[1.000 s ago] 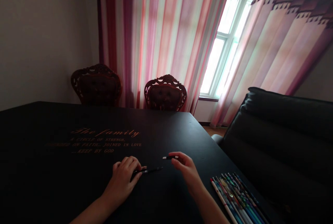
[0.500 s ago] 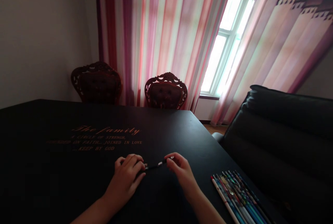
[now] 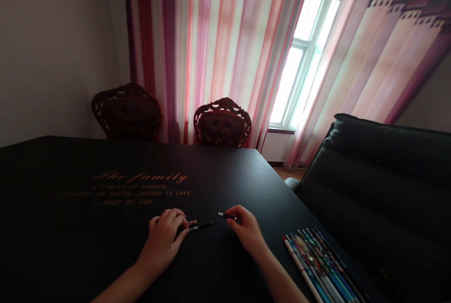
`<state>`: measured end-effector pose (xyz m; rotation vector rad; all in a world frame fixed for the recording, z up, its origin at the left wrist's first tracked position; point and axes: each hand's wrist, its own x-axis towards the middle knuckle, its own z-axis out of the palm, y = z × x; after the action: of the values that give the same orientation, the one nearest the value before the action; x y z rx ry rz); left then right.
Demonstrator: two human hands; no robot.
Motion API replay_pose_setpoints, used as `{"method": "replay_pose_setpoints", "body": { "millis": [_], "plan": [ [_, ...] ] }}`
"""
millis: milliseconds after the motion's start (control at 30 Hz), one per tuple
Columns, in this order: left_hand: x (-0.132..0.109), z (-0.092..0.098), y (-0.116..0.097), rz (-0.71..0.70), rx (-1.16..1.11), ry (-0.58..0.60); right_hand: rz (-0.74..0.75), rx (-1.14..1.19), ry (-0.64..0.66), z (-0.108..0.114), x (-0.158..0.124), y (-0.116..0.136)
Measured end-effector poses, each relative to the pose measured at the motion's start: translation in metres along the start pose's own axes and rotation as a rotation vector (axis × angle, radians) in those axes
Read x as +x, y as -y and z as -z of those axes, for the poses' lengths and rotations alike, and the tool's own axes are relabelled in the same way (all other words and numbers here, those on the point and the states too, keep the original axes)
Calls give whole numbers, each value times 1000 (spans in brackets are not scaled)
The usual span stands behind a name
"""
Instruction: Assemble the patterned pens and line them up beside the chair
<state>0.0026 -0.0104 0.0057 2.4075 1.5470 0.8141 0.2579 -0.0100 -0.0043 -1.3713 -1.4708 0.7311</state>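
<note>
My left hand (image 3: 162, 239) rests on the black table (image 3: 88, 256) with its fingers closed around a thin dark pen (image 3: 201, 225), whose tip points right. My right hand (image 3: 246, 230) is a short way to the right, pinching a small dark pen cap (image 3: 225, 216) with a pale end between thumb and fingers. The cap sits just right of the pen's tip, apart from it by a small gap.
A row of several coloured pens (image 3: 319, 263) lies on the table at the lower right. Gold lettering (image 3: 137, 188) is printed on the tabletop. Two carved chairs (image 3: 222, 123) stand at the far edge. A dark padded chair (image 3: 380, 171) is on the right, before curtains and a window.
Half a second ago the cap met the pen's tip; now it is drawn slightly away again to the right. Both hands stay in nearly the same place.
</note>
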Motion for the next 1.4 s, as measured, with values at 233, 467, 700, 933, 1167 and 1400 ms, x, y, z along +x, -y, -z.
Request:
{"method": "replay_pose_setpoints", "body": {
  "millis": [233,467,700,933,1167,1400],
  "plan": [
    [1,-3,6,29,-34,-54,-2,72,12,6,5,-7],
    [3,-3,8,62,-42,-48,-40,104,47,6,6,-8],
    [3,-8,14,60,-53,-72,-51,67,49,6,4,-5],
    [4,-10,16,55,-100,-73,-39,42,101,1,-1,4],
    [4,-5,9,0,-173,-32,-31,48,177,-7,-11,16],
    [3,2,4,-94,-232,7,-59,39,186,-15,-17,20]
  ]
}}
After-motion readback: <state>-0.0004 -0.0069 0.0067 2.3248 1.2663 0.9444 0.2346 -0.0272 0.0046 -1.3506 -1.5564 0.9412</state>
